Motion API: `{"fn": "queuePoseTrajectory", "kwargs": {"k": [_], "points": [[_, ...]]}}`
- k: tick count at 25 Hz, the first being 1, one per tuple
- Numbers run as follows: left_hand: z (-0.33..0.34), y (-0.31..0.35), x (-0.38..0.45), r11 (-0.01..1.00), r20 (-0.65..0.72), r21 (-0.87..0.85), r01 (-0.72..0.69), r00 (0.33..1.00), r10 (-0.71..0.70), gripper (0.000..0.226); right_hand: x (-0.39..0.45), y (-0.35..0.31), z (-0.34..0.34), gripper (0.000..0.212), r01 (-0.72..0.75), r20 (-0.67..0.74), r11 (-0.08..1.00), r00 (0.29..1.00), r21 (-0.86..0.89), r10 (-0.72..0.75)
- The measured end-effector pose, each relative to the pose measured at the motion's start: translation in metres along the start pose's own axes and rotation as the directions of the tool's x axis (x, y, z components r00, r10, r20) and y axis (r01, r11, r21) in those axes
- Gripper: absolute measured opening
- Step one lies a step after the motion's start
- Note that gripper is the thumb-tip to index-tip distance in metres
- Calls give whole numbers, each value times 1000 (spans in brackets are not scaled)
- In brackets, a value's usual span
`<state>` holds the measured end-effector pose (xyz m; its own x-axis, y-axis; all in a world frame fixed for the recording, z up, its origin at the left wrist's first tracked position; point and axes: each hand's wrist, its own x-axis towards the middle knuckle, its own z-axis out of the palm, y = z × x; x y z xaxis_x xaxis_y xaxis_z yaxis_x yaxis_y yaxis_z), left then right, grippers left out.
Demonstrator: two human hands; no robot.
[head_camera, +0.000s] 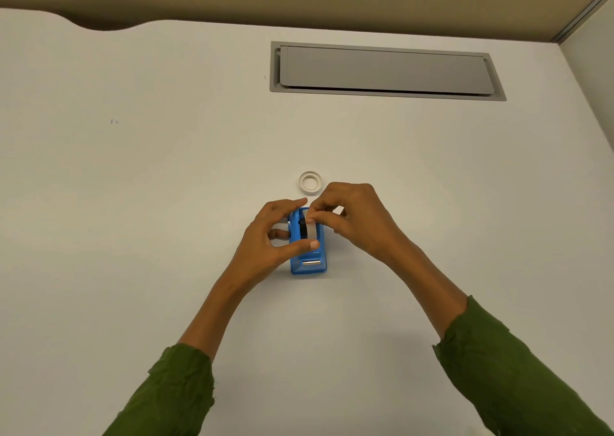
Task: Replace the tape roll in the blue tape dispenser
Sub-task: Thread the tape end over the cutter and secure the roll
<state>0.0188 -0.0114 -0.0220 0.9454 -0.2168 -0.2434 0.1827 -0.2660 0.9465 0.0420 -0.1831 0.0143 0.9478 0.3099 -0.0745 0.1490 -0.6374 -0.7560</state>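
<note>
Head view: blue tape dispenser (309, 263) upright, white roll (311, 229) seated inside.

The tape dispenser (308, 256) stands on the desk (133, 203) near its middle, its cutter end toward the person, with a tape roll (311, 231) seated in it beside the hub. Just behind the dispenser, an empty tape core (310, 182) lies flat on the desk, apart from it. The left hand (269, 239) is at the dispenser's left side and the right hand (352, 216) at its right, while a cable hatch (385, 70) sits in the desk far behind.
</note>
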Motion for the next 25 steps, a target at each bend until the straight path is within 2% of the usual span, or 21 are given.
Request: {"fn": "queuePoseTrajectory", "kwargs": {"k": [3, 6, 11, 15, 18, 21, 25], "points": [[1, -1, -1, 998, 7, 22, -57, 998, 57, 50, -11, 3, 9, 7, 35, -66, 999, 997, -19, -36], [1, -2, -2, 995, 1, 35, -89, 996, 89, 48, -19, 5, 19, 7, 59, -125, 997, 990, -56, -65], [2, -3, 1, 998, -67, 33, -52, 996, 54, 49, -19, 5, 17, 10, 117, -163, 988, 978, -103, -133], [0, 0, 2, 998, -72, 33, -53, 996, 55, 50, -4, 3, 8, 10, -15, -114, 1000, 993, 11, 16], [1, 2, 2, 998, -60, 25, -57, 996, 59, 48, 8, 1, -2, 6, -104, -20, 989, 994, 104, 106], [1, 4, 2, 1000, -55, 11, -20, 998, 20, 40, 14, -2, -8, 4, -144, 41, 982, 989, 121, 140], [0, 7, 3, 998, -113, -58, -13, 994, 6, 26, 18, -3, -11, 5, -167, 98, 980, 983, 105, 157]]}}
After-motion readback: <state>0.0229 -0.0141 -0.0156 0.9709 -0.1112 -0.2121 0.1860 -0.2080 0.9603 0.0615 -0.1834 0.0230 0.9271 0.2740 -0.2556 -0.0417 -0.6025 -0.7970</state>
